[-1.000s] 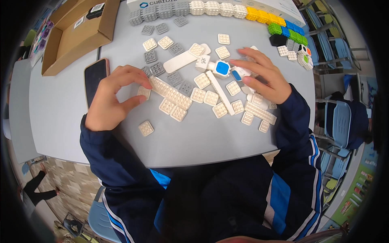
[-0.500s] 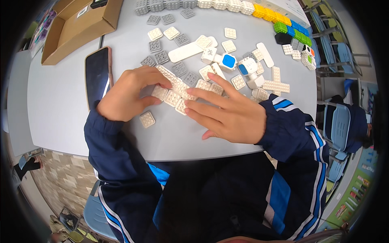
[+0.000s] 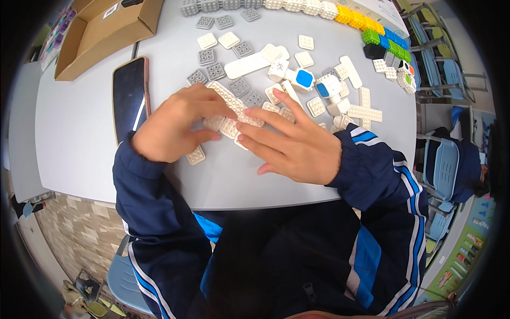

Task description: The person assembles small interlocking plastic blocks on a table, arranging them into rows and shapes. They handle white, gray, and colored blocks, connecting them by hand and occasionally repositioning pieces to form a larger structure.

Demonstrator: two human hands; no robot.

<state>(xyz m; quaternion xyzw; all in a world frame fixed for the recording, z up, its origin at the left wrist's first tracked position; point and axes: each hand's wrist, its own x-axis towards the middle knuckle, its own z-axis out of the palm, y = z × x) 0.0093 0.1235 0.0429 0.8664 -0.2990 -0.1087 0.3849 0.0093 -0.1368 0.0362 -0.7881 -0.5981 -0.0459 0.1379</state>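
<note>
A long white studded plate (image 3: 227, 99) lies slanted on the table, with a few white square tiles (image 3: 229, 127) lined up along its near edge. My left hand (image 3: 178, 123) is curled over this row from the left, thumb at the tiles' near side and a fingertip on the plate, one tile between them. With fingers spread, my right hand (image 3: 300, 146) reaches in from the right; two fingertips rest at the plate's near end and the last tile. Another white studded tile (image 3: 196, 155) is partly under my left hand.
Grey square tiles (image 3: 214, 70), a smooth white bar (image 3: 241, 65), white blocks with blue faces (image 3: 304, 79) and a white cross piece (image 3: 365, 112) lie beyond my hands. A phone (image 3: 129, 95) and cardboard box (image 3: 101, 40) are at left. Coloured blocks (image 3: 366, 24) line the far side.
My left thumb and finger have slid right along the row, covering more of the tiles. My right hand has shifted slightly left. The whole view has moved a little.
</note>
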